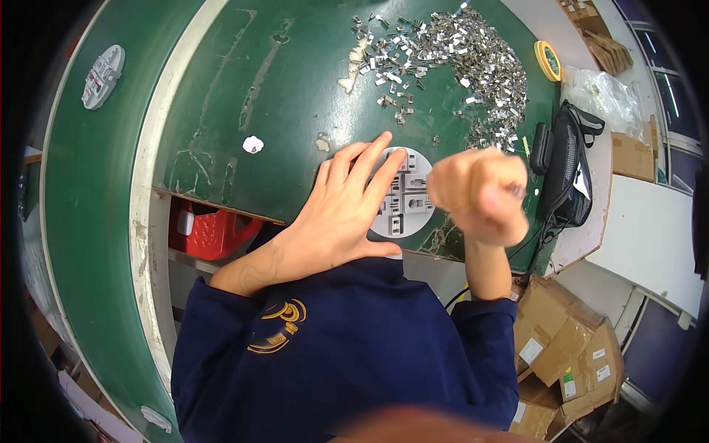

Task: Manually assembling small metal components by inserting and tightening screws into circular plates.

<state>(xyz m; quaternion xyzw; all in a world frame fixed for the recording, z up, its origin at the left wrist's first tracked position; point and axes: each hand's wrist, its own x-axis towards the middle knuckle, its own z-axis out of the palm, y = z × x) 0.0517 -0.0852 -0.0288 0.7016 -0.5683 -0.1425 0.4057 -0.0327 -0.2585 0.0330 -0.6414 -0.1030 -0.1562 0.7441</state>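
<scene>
A round pale grey plastic disc [415, 224] with raised blocks and slots lies on the green table in front of me. My left hand [332, 203] rests across its left side, fingers spread and fingertips over the upper edge; the thumb points toward the near edge. Part of the disc is covered by these fingers. Just right of the disc, my right hand [480, 193] is raised, with its fingers curled into a fist and slightly blurred. Whatever the fist may hold is hidden. Beyond both hands lies a heap of small shiny metal clips [480, 59], with loose ones scattered at its left.
Left of the table runs a green belt [100, 221] carrying another grey disc [103, 77]. At right are a yellow tape roll [547, 60], a black bag [570, 166], clear plastic [605, 100] and cardboard boxes [569, 347]. A red stool [210, 232] stands under the table.
</scene>
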